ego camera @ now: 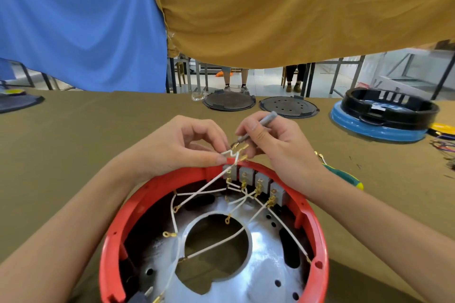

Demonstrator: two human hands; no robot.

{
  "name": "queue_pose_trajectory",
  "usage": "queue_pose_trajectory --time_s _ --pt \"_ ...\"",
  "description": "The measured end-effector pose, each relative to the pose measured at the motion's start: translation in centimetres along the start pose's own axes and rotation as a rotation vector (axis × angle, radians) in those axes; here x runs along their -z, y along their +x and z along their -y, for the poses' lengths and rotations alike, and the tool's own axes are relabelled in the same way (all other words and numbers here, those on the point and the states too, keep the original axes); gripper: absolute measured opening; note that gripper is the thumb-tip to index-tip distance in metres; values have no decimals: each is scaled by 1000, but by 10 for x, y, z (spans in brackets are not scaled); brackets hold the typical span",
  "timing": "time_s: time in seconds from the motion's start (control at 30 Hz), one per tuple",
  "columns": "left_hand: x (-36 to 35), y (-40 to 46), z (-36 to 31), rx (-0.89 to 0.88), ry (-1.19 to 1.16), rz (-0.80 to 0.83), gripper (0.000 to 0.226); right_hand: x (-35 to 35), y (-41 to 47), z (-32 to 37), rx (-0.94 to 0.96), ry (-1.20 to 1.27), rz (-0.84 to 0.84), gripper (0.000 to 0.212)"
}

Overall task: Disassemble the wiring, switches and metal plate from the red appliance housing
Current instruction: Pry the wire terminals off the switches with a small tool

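Four grey switches (256,183) sit at the far rim of the red housing (128,219), near us on the surface (73,142); our left hand (182,145) pinches the thin, limp white wires (231,155) by their brass terminals; our right hand (273,140) grips a grey tool (258,125); we judge the wires light and best held at the terminals.

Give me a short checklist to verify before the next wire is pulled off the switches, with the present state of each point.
1. Left hand pinches the white wires: ok.
2. Right hand grips the grey tool: ok.
3. Tool tip seated on a terminal: cannot tell.
4. Grey switches all freed of wires: not ok, several are attached.
5. Metal plate out of the red housing: not ok.
6. Green-handled screwdriver close by the right wrist: ok.
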State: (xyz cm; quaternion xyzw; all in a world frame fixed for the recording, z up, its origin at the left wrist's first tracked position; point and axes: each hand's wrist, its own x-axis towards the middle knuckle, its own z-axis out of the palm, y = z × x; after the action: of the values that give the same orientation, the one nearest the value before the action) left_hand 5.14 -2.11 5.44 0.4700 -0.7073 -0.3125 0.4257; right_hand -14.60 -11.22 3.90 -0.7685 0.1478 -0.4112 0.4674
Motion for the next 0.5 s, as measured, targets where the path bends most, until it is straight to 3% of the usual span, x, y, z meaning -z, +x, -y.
queue_pose_trajectory --time_s 0.23,0.37,0.5 --pt "1 2 -3 -65 248 -224 9 7 5 17 -74 87 -79 39" --pt "-2 4 -2 -120 272 -343 9 13 8 23 -137 138 -31 24" --pt "-5 4 -3 -120 178 -380 15 8 6 24 -95 115 -57 24"
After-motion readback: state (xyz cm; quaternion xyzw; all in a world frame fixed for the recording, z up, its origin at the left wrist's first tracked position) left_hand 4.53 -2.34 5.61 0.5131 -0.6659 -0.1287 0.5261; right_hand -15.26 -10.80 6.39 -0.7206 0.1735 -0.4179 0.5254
